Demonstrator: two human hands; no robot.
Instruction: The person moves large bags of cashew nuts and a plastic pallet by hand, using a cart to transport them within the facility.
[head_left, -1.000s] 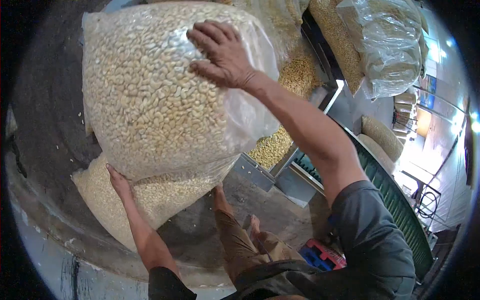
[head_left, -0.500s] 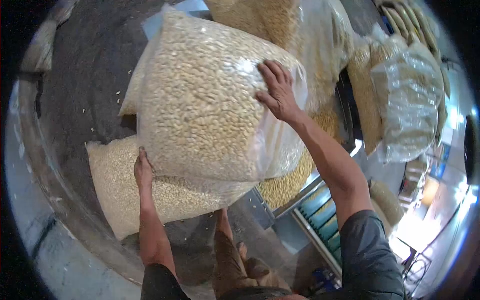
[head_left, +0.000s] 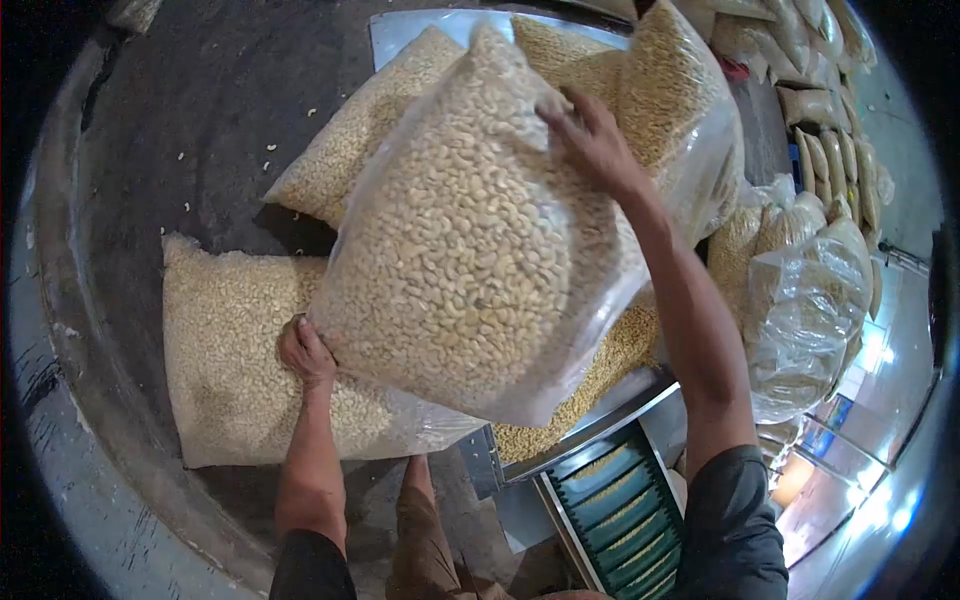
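A large clear plastic bag of cashews hangs tilted in front of me, between my two hands. My left hand is closed on its lower left corner. Slightly blurred, my right hand grips the bag near its upper right edge with bent fingers. Loose clear plastic on the bag's lower right side hangs over a metal hopper of cashews. Below and left, another full bag of cashews lies on the floor, partly hidden by the raised one.
Behind the raised bag are another cashew bag and a tall bag. A green slatted conveyor runs from the hopper toward me. More filled bags stand at right. Loose nuts dot the dark floor.
The raised bag has turned more upright and shifted right and down, its top corner now farther right. Both my hands have moved with it. My view has also shifted.
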